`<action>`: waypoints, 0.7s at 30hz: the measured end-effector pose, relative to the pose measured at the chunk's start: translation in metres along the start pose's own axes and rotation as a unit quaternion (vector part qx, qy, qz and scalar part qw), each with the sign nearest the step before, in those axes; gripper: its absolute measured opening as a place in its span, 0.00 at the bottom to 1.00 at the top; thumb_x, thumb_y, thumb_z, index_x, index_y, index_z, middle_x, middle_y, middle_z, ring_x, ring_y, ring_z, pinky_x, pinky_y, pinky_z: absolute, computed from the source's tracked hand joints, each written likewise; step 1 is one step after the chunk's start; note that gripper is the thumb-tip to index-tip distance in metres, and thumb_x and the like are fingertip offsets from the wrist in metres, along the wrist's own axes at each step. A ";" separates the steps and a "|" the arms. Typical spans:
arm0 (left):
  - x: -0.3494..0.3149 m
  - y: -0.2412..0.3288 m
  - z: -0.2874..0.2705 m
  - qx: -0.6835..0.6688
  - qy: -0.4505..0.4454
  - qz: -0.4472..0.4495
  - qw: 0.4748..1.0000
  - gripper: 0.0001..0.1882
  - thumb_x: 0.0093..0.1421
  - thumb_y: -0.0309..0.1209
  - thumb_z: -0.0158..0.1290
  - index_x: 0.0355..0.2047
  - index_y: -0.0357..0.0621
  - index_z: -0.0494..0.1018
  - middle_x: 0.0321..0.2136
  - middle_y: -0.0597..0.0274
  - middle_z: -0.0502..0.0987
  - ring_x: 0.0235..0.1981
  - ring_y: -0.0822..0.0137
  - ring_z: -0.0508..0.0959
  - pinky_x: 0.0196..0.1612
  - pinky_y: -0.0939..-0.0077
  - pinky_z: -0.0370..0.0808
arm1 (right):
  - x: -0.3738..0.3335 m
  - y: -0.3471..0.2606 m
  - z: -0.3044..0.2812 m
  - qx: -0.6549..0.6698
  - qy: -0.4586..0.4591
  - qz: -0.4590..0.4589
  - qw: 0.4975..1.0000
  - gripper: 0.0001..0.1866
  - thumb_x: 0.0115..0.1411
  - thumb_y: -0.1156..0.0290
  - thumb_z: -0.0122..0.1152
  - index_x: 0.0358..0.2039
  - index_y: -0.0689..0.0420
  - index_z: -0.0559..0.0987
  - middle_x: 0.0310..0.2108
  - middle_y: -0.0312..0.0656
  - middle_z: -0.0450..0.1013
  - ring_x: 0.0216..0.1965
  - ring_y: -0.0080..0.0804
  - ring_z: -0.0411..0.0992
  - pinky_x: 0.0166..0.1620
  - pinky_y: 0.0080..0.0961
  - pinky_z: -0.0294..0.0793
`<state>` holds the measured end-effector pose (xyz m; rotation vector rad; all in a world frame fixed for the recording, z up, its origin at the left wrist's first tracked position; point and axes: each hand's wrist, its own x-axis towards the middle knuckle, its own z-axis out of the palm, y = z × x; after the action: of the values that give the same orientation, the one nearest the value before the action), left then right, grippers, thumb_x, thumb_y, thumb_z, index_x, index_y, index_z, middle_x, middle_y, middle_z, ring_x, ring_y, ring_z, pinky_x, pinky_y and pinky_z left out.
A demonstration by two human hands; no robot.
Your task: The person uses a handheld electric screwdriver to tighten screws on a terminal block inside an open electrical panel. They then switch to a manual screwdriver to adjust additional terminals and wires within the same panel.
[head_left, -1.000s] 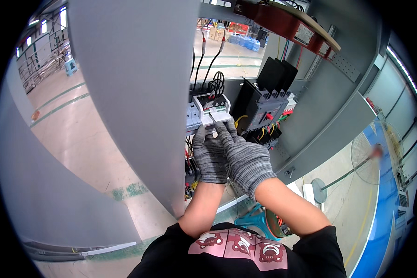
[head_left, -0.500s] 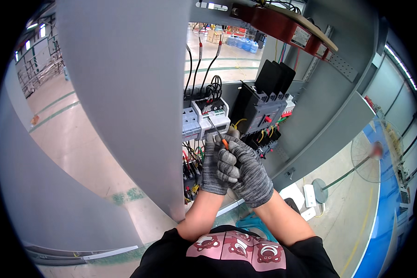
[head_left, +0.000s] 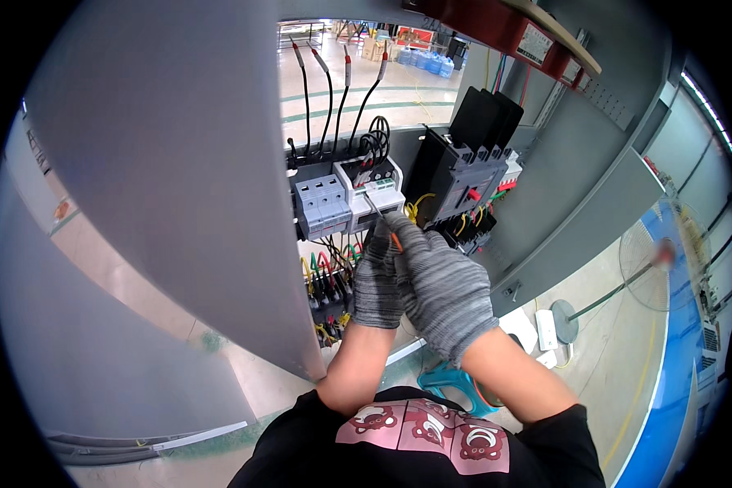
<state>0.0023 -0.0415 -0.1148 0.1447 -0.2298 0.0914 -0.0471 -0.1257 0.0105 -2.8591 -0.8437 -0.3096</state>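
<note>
Both my hands wear grey knitted gloves and meet in front of an open electrical cabinet. My right hand [head_left: 447,281] is closed round a screwdriver [head_left: 396,241]; only a bit of its orange handle and its thin shaft show. Pressed up beside it, my left hand [head_left: 377,285] has its fingers closed at the same handle, partly hidden by the right. The shaft reaches up to the front of a white rail-mounted module [head_left: 376,201], near its upper terminals. Black wires loop into the module's top. Left of it sits a grey miniature circuit breaker [head_left: 323,205].
A large moulded-case breaker [head_left: 464,191] stands to the right, with a red current transformer [head_left: 496,32] above. Several loose black wires [head_left: 327,106] stick up behind. The grey cabinet door [head_left: 179,179] fills the left. A teal stool [head_left: 455,386] and a fan [head_left: 663,252] stand below right.
My view has shifted, bringing more of the grey breaker and loose wires into sight. My right hand has turned over the screwdriver, covering more of its handle; the shaft still reaches the white module.
</note>
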 end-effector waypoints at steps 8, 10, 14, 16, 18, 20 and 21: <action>0.009 -0.016 -0.032 -0.111 -0.040 -0.011 0.993 0.21 0.66 0.42 0.45 0.51 0.41 0.67 0.43 0.61 0.74 0.47 0.67 0.72 0.53 0.74 0.68 | 0.012 0.006 0.033 0.019 0.055 -0.062 0.996 0.31 0.55 0.75 0.50 0.61 0.51 0.60 0.55 0.55 0.65 0.48 0.51 0.71 0.46 0.36 0.74; 0.008 -0.012 -0.029 -0.108 -0.045 -0.032 0.993 0.28 0.64 0.50 0.42 0.54 0.40 0.65 0.47 0.58 0.72 0.50 0.63 0.70 0.55 0.69 0.66 | 0.008 0.005 0.034 0.206 0.041 -0.046 0.977 0.28 0.57 0.78 0.47 0.60 0.54 0.63 0.51 0.56 0.67 0.50 0.49 0.69 0.51 0.32 0.70; 0.011 -0.003 -0.013 -0.071 -0.021 -0.028 0.997 0.39 0.61 0.62 0.37 0.58 0.39 0.59 0.54 0.50 0.66 0.56 0.55 0.66 0.60 0.59 0.61 | 0.010 0.012 0.040 0.447 0.056 -0.034 0.892 0.22 0.64 0.71 0.43 0.58 0.58 0.66 0.42 0.47 0.71 0.42 0.36 0.71 0.49 0.22 0.68; 0.008 -0.003 0.006 -0.062 0.007 -0.004 0.998 0.39 0.61 0.61 0.39 0.59 0.40 0.58 0.54 0.49 0.66 0.57 0.55 0.65 0.62 0.59 0.59 | 0.011 0.020 0.034 0.525 -0.001 0.022 0.851 0.22 0.65 0.67 0.42 0.59 0.58 0.66 0.37 0.42 0.72 0.38 0.30 0.71 0.47 0.19 0.68; 0.011 -0.005 0.008 -0.073 0.008 0.006 0.997 0.41 0.59 0.60 0.43 0.61 0.38 0.54 0.55 0.44 0.64 0.56 0.53 0.66 0.60 0.60 0.64 | 0.010 0.022 0.036 0.657 -0.021 0.042 0.752 0.22 0.66 0.63 0.42 0.59 0.56 0.66 0.26 0.32 0.67 0.23 0.18 0.64 0.30 0.14 0.67; 0.012 -0.001 0.005 -0.092 0.003 -0.002 0.996 0.46 0.56 0.60 0.48 0.59 0.33 0.54 0.55 0.39 0.63 0.56 0.51 0.66 0.58 0.62 0.67 | 0.008 0.022 0.033 0.801 -0.077 0.083 0.588 0.22 0.66 0.64 0.44 0.59 0.55 0.65 0.22 0.30 0.64 0.18 0.16 0.60 0.22 0.13 0.64; 0.011 0.003 0.003 -0.154 -0.029 -0.024 0.987 0.42 0.57 0.57 0.49 0.58 0.33 0.56 0.54 0.39 0.65 0.54 0.51 0.68 0.56 0.62 0.69 | 0.010 0.022 0.038 0.852 -0.092 0.087 0.508 0.22 0.66 0.64 0.45 0.60 0.54 0.63 0.21 0.31 0.64 0.14 0.15 0.57 0.16 0.12 0.58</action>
<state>0.0124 -0.0384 -0.1086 -0.1561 -0.2956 0.0036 -0.0210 -0.1317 -0.0262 -0.9676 -0.3268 0.5963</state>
